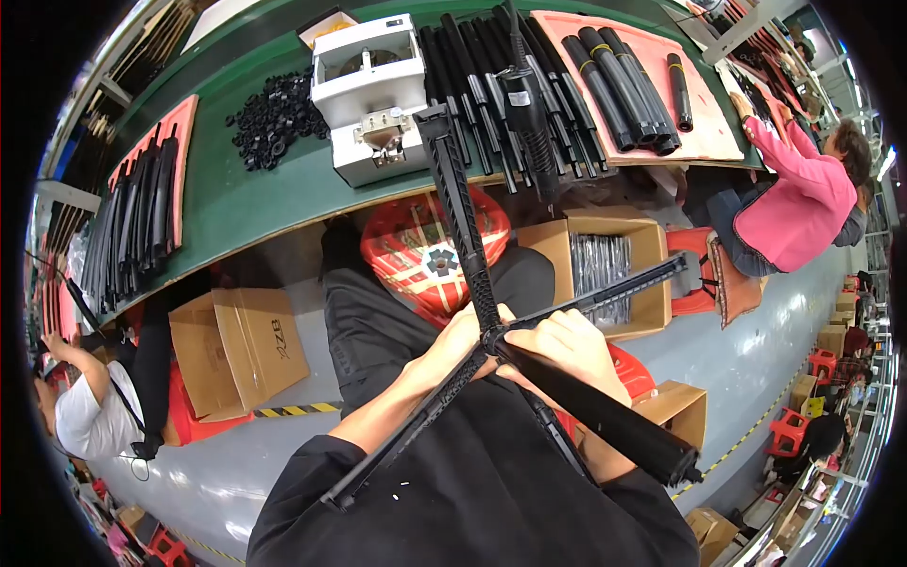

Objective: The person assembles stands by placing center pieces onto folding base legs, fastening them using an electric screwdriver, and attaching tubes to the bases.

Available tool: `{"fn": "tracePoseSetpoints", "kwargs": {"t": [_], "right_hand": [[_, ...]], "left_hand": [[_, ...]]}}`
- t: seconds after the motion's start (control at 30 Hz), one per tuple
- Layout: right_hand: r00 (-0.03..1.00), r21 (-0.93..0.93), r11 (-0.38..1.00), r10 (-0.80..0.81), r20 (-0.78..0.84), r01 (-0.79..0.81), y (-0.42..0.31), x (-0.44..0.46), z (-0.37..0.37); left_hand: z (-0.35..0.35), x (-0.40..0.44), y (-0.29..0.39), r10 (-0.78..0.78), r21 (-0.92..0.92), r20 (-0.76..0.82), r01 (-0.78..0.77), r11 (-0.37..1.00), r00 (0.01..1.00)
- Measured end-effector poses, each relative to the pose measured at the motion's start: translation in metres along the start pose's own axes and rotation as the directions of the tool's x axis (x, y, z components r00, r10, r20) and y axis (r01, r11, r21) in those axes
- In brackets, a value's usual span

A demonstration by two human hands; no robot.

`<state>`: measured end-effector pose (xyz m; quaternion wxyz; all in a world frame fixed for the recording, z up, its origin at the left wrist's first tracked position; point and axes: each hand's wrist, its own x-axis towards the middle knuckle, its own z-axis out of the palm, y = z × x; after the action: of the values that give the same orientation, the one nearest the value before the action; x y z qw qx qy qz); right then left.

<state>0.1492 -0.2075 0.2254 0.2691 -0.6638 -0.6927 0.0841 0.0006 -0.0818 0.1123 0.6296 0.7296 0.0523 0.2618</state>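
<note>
In front of my chest I hold a black tripod-like stand [460, 213] with several long ribbed legs spread out from a central joint. One leg points up toward the bench, another reaches right, and a thick black tube [605, 411] slants down to the right. My left hand [455, 342] is closed around the stand just left of the joint. My right hand [565, 348] is closed on it at the joint's right side, fingers curled. The joint itself is partly covered by my fingers. Beyond my hands, between my knees, is a red stool [383, 244] with tape across it.
On the green bench [222, 203] are a white machine [368, 85], small black parts [274, 118], and black tubes with silver rods [472, 94]. A black corded tool [529, 118] hangs over them. Cardboard boxes [255, 354] stand either side. Co-workers [794, 203] sit left and right.
</note>
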Motion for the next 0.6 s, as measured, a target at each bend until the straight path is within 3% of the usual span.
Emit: {"fn": "tracePoseSetpoints", "kwargs": {"t": [0.1, 0.23, 0.3, 0.33, 0.4, 0.6], "right_hand": [[0.998, 0.011, 1.000, -0.028, -0.054, 0.028, 0.003, 0.001, 0.009], [0.992, 0.064, 0.997, 0.054, -0.118, -0.046, -0.011, 0.013, 0.001], [0.972, 0.345, 0.921, 0.221, -0.078, -0.182, -0.024, 0.012, -0.026], [0.973, 0.346, 0.921, 0.219, -0.074, -0.181, -0.028, 0.009, -0.038], [0.914, 0.617, 0.787, 0.262, -0.311, -0.016, -0.034, 0.004, -0.055], [0.904, 0.404, 0.913, 0.127, -0.409, 0.054, -0.043, 0.011, -0.066]], "left_hand": [[0.001, 0.001, -0.003, 0.033, 0.030, 0.008, -0.034, 0.999, 0.999], [-0.001, 0.001, 0.003, 0.040, 0.003, 0.006, -0.040, 0.999, 0.999], [-0.003, -0.001, 0.003, 0.035, 0.000, -0.001, -0.035, 0.999, 0.999], [-0.004, -0.001, 0.003, 0.033, -0.001, -0.006, -0.033, 0.999, 0.999], [-0.005, -0.003, 0.003, 0.027, -0.006, -0.012, -0.027, 1.000, 1.000], [-0.005, -0.005, -0.006, 0.054, 0.091, 0.000, -0.054, 0.994, 0.999]]}}
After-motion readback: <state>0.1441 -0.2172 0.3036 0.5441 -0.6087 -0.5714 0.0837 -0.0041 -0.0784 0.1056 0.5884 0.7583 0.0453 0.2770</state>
